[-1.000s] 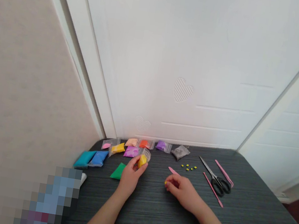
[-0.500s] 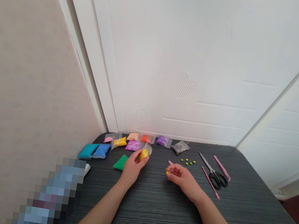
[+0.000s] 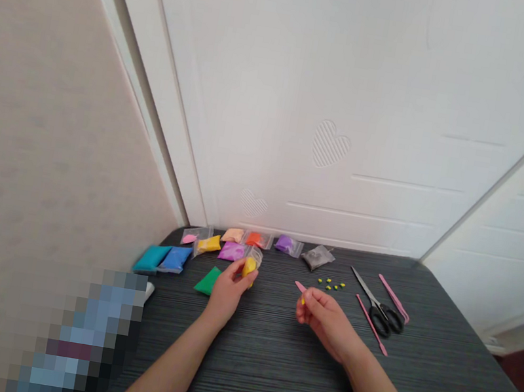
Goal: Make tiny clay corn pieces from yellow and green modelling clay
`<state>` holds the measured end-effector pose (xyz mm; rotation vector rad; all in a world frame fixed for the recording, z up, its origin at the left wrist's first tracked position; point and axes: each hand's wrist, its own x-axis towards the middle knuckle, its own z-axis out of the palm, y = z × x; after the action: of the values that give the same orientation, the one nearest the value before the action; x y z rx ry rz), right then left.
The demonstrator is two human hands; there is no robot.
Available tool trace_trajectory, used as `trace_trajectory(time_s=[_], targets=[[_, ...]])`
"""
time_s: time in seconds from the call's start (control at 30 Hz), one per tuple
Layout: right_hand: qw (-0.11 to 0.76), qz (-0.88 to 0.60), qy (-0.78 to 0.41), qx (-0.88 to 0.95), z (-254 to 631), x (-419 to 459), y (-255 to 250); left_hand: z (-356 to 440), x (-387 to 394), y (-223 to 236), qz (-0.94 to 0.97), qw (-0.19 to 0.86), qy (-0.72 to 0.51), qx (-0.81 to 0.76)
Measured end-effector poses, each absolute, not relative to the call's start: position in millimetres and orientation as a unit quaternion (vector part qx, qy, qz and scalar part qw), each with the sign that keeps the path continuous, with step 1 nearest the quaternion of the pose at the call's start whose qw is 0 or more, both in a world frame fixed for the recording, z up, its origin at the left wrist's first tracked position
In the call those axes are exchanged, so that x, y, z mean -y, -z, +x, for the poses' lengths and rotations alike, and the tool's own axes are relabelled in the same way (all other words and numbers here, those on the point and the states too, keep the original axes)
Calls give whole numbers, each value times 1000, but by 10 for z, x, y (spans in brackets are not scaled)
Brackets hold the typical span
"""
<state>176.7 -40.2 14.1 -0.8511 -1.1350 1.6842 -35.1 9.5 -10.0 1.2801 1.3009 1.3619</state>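
My left hand (image 3: 228, 289) is closed on a clear bag of yellow clay (image 3: 249, 265), its thumb and fingers pinching the bag's side. A green packet (image 3: 208, 280) lies on the table just left of that hand, partly covered by it. My right hand (image 3: 320, 314) pinches a tiny piece of yellow clay (image 3: 304, 300) between thumb and fingers. Beside its fingertips lies a pink modelling tool (image 3: 300, 287), with part of its length hidden by the hand. Several small yellow-green bits (image 3: 328, 284) sit on the table beyond my right hand.
Scissors (image 3: 380, 309), a thin pink stick tool (image 3: 371, 324) and pink tweezers (image 3: 394, 298) lie at right. Bags of purple (image 3: 285, 245), grey (image 3: 318, 257), orange (image 3: 255, 240) and blue (image 3: 175, 259) clay line the back and left. A white door panel (image 3: 307, 97) rises behind the dark table (image 3: 262, 381).
My right hand has turned and shifted slightly right, still pinching the yellow bit. My left hand has moved a little left with the bag. The whole view has shifted slightly.
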Motion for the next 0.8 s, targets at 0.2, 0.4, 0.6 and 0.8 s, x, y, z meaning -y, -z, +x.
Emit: trace_trajectory(time_s=[0.2,0.4,0.6,0.8], targets=[[406,-369,-653,523,1731,417,-180,-343,-61,61,461,533,-541,-460],[284,-470,-372,749,1650,513,-163,-325,1,-19,330,703,-532,-337],[196,-468,-234,829,1576,553,-113,-293,0,-45,339,690,-538,-345],[175,-449,-216,849,1606,544,-135,-245,45,-67,392,663,-501,-394]])
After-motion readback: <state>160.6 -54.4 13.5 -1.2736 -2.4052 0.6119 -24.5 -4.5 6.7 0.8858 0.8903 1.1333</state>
